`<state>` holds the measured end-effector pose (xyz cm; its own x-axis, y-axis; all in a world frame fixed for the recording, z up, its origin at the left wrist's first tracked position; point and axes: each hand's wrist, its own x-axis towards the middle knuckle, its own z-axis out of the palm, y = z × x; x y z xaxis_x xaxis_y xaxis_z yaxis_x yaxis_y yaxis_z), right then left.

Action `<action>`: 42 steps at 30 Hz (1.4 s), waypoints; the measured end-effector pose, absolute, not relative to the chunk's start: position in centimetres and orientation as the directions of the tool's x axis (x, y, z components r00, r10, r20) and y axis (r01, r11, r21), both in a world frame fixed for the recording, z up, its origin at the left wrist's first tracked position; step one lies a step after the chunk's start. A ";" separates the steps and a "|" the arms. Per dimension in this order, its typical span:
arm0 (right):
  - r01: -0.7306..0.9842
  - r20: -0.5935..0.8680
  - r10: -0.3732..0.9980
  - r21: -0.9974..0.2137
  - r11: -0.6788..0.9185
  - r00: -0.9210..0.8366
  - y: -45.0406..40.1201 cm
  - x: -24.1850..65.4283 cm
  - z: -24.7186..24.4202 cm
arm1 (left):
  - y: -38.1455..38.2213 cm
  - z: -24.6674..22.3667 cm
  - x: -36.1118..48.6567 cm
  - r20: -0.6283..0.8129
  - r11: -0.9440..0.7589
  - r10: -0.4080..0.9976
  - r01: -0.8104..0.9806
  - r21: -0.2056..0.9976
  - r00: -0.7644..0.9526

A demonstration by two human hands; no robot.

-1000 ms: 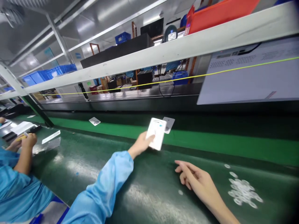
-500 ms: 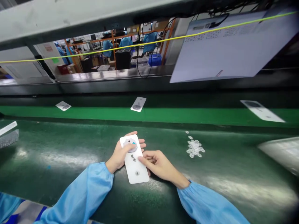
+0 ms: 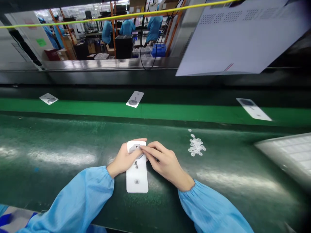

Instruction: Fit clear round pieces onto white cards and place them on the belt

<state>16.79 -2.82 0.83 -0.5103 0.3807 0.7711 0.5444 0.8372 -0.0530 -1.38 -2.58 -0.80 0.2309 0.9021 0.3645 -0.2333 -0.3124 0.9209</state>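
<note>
My left hand (image 3: pixel 124 159) grips a white rectangular card (image 3: pixel 137 178) from its left side, thumb lying over a grey round piece (image 3: pixel 133 148) near the card's top. Dark characters and a small round mark are printed lower on the card. My right hand (image 3: pixel 164 161) is at the card's upper right, its thumb and forefinger pinched together at the grey piece by my left thumb. Whatever sits between those fingertips is too small or hidden to make out. Off to the right on the green bench lies a pile of small clear rings (image 3: pixel 196 146).
Beyond the bench, a brighter green belt (image 3: pixel 170 110) carries a left card (image 3: pixel 46 97), a middle card (image 3: pixel 135 98) and a right card (image 3: pixel 255 110). A white tray (image 3: pixel 289 155) stands at the right. A white sheet (image 3: pixel 233 45) and a yellow cord (image 3: pixel 102 20) hang above.
My right hand has moved from the card's right edge up to the grey piece, and the card has turned more upright. The blue spot on the grey piece no longer shows. The view has tilted down.
</note>
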 end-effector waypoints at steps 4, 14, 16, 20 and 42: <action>0.561 0.766 0.368 -0.011 0.828 -0.528 -2.6 16.9 0.9 | -2.6 -0.7 -1.5 0.303 -0.216 0.916 -0.313 0.925 0.262; 0.598 0.753 0.397 -0.005 0.801 -0.525 -2.9 16.3 0.8 | -2.1 -1.0 -1.8 0.371 -0.322 0.902 -0.230 0.918 0.218; 0.588 0.733 0.462 -0.105 0.802 -0.499 -3.0 16.2 0.7 | -2.0 -1.0 -1.8 0.374 -0.321 0.900 -0.242 0.916 0.224; 0.428 0.736 0.540 -0.368 0.825 -0.408 -2.9 16.0 0.5 | -2.1 -1.0 -1.6 0.319 -0.236 0.915 -0.314 0.919 0.246; 0.412 0.815 0.479 -0.333 0.848 -0.326 -3.6 16.2 1.3 | -2.4 -0.7 -1.5 0.350 -0.291 0.892 -0.228 0.929 0.287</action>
